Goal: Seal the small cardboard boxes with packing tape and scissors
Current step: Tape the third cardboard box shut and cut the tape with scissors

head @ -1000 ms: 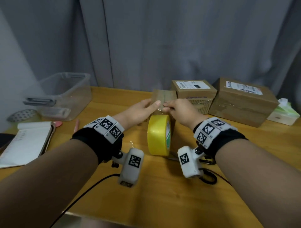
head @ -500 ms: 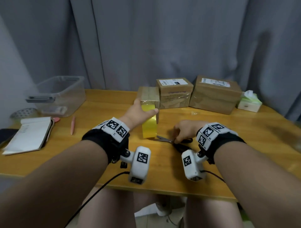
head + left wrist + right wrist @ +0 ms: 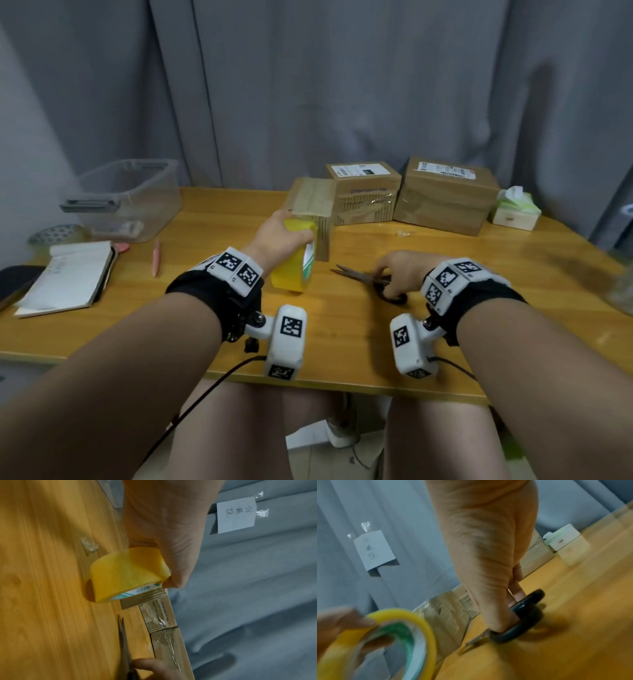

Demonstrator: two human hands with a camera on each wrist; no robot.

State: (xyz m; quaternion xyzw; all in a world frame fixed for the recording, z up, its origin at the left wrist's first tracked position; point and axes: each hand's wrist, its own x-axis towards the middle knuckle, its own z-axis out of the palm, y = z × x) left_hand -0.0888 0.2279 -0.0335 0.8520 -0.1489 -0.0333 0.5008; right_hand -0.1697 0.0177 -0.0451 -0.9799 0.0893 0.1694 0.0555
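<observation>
Head view: your left hand (image 3: 281, 236) wraps over the top of the yellow tape roll (image 3: 294, 263), a glossy ring with a green-and-white printed core, standing on edge on the wood-grain surface (image 3: 342, 335). The roll sits just in front of the small cardboard box (image 3: 313, 209), plain brown corrugated, with clear tape along its top. Your right hand (image 3: 404, 270) curls onto the black loop handles of the scissors (image 3: 366, 279), which lie flat, dull metal blades pointing left toward the roll. Behind stand two larger labelled cartons (image 3: 445, 195), a tissue box (image 3: 515, 210) and a clear plastic bin (image 3: 130, 198).

Left wrist view: your fingers (image 3: 178, 566) and thumb clamp the roll (image 3: 126, 573) across its width; it touches the surface (image 3: 42, 588). The small box's ribbed face (image 3: 149, 599) lies directly beyond. The scissor blades (image 3: 123, 639) show below, apart from the roll.

Right wrist view: blurred. Your thumb (image 3: 489, 601) is threaded through one rounded black handle loop (image 3: 513, 630), fingers at the other. The roll (image 3: 399, 635) sits near left.
</observation>
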